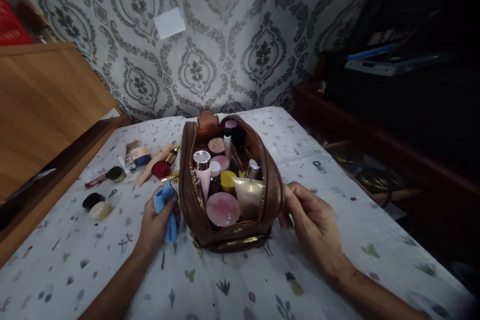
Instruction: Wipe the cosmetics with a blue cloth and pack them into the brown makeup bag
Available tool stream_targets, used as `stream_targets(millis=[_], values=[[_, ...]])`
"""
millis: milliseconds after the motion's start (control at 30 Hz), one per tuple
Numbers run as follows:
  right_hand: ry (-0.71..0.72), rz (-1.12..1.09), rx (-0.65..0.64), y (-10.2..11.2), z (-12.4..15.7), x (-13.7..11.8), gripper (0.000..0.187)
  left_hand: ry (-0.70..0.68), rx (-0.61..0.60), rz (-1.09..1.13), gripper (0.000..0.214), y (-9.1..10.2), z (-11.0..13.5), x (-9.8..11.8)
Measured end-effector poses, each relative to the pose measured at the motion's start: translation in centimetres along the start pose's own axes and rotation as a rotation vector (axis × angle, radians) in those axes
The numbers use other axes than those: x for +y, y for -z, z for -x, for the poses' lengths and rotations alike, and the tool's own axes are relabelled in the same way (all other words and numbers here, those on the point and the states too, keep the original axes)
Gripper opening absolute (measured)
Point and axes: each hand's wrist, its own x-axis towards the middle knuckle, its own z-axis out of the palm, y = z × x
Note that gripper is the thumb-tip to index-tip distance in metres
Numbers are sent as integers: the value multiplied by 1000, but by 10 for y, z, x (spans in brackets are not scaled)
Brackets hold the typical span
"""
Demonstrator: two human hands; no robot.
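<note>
Right now, the left hand (157,225) is closed around a crumpled blue cloth (165,210), just beside an open brown leather cosmetic bag (232,242), which sits upright near the middle of a plant-printed sheet (210,280). The right hand (313,225) has its curled fingers (291,196) against the bag's right side, though whether it grips cannot be told. Inside the bag stand a round pink compact (222,209), a pale cream tube (247,197) and other cosmetics. Farther left on the sheet lie a red-capped cosmetic (161,170) and a small cream jar (100,211).
</note>
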Motion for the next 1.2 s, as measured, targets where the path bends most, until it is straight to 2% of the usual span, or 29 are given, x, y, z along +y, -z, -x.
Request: stream_targets(millis=[167,400,600,767,867,1033,1100,1200], values=[[-49,-16,-46,-3,-2,12,53,-163,-126,-93,30,4,-5,0],[-81,22,-56,-4,-7,29,53,-227,-241,-247,23,6,-9,-2],[-69,125,-12,-2,-10,36,43,-275,-304,-306,10,6,-9,-2],[-45,153,11,-7,-9,29,43,-292,-312,-333,7,8,-8,-5],[-47,140,31,-9,-8,26,48,-348,-240,-432,4,10,-10,-5],[-123,54,54,-10,-6,23,54,-604,-90,-729,59,21,-29,-4],[-154,-20,73,-9,-6,21,55,-636,-106,-862,69,24,-40,-4],[-173,-142,110,-8,-5,19,54,-597,-187,-1021,75,22,-54,-3]])
